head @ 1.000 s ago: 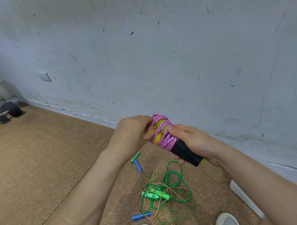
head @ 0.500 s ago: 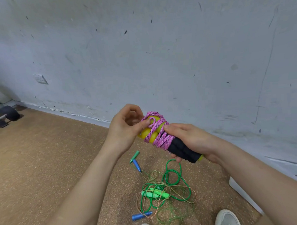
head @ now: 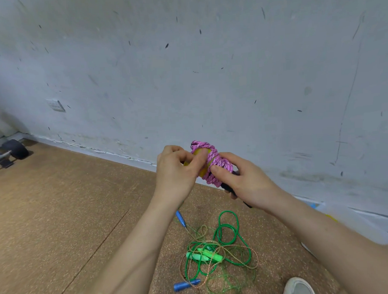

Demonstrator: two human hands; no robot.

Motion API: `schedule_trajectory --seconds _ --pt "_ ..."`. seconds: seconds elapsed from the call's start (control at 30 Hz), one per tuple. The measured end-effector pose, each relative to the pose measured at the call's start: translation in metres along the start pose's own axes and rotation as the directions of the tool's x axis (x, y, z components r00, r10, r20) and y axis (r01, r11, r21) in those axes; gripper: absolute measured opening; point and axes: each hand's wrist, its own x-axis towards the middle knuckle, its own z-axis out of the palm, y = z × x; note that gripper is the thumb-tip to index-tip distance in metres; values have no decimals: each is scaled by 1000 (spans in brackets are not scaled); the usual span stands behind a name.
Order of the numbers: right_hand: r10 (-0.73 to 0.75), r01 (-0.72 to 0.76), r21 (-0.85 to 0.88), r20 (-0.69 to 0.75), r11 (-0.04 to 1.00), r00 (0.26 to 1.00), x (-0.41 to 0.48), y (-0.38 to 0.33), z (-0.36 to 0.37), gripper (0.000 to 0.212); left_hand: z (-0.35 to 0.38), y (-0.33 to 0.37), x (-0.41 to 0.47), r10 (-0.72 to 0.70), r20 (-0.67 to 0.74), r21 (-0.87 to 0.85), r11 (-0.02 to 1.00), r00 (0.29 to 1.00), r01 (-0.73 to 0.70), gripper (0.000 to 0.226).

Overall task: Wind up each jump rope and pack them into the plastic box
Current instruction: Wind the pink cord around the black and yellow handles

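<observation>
1. The left hand's (head: 176, 169) fingers are curled in toward the palm. Its thumb is pressed flat across the yellow-green handle end (head: 200, 154) and the pink cord beside it. The other fingertips are tucked out of sight, so it is unclear whether they pinch a loose end.
2. The right hand's (head: 246, 184) fingers are wrapped round the lower part of the bundle, with the thumb laid on the pink windings. The fingers behind the bundle are hidden.
3. The pink jump rope (head: 216, 166) is held in the air between both hands, in front of the wall (head: 207, 68). It is wound tightly round its own handles. The hands cover so much that the handles cannot be counted.
4. Only short bits of the black grips (head: 227, 187) show under the right palm.
5. Two more ropes lie tangled together on the cork floor (head: 58, 208) below the hands.
   - One is a green rope (head: 228, 232). Its light green handles (head: 202, 256) lie close together and are hard to tell apart.
   - The other is a thin tan cord (head: 255, 258) with two blue handles. One (head: 180, 220) is partly behind the left forearm and the other (head: 185, 285) is nearer the feet.
6. Only a white sliver of the plastic box (head: 307, 248) shows, beside the right forearm, which hides the rest.
7. The bottom edge cuts off two pale shoes (head: 299, 287).
8. At far left there is one wall socket (head: 56, 105) and one black wheel (head: 15, 149), and the frame on the wheel runs out of view.
</observation>
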Motion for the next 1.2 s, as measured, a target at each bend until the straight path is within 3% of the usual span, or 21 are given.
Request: schedule_trajectory --seconds 0.07,0.17,0.33,0.47,0.57,0.67,0.77,0.83,0.9,0.97,1.03,1.1,1.2 --pt "-35 30 -90 -55 995 998 2 5 4 67 4 -1 1 -81 -66 -125 989 994 73 34" --pt "-82 56 -169 -150 984 985 4 7 7 67 6 2 1 -159 -84 -284 950 984 129 21" --pt "-138 48 -371 -219 927 966 3 -2 6 50 9 3 9 -202 -124 -247 954 972 167 13" --pt "-183 -8 -659 -221 752 958 2 -1 5 56 8 2 10 -228 11 -285 933 974 221 16" --pt "-130 -86 -759 -219 645 967 5 3 5 66 9 5 3 7 134 16 1000 991 -9 16" --pt "-26 -107 -802 -151 587 988 5 9 6 73 11 7 -7 237 314 345 874 919 -343 23" --pt "11 -70 -792 -80 607 997 3 15 5 65 11 7 -17 294 417 389 797 860 -462 31" --pt "22 -71 -797 -73 599 997 0 15 1 60 10 3 -20 322 436 314 821 840 -477 27" --pt "-18 -84 -825 -113 558 993 -3 10 -5 60 8 1 -20 320 409 194 885 854 -424 17" --pt "-145 -48 -900 -123 434 982 -7 5 -4 67 7 1 -13 205 292 65 970 934 -233 8" --pt "-143 -48 -912 -115 406 983 -13 -2 6 84 8 1 -8 60 191 -39 998 980 -54 11" --pt "-122 -40 -907 -100 420 987 -19 -2 21 97 13 2 -6 39 118 -1 999 992 -40 22" --pt "-362 -22 -948 -143 319 921 -22 2 33 77 11 2 -3 30 0 127 991 1000 -30 46"
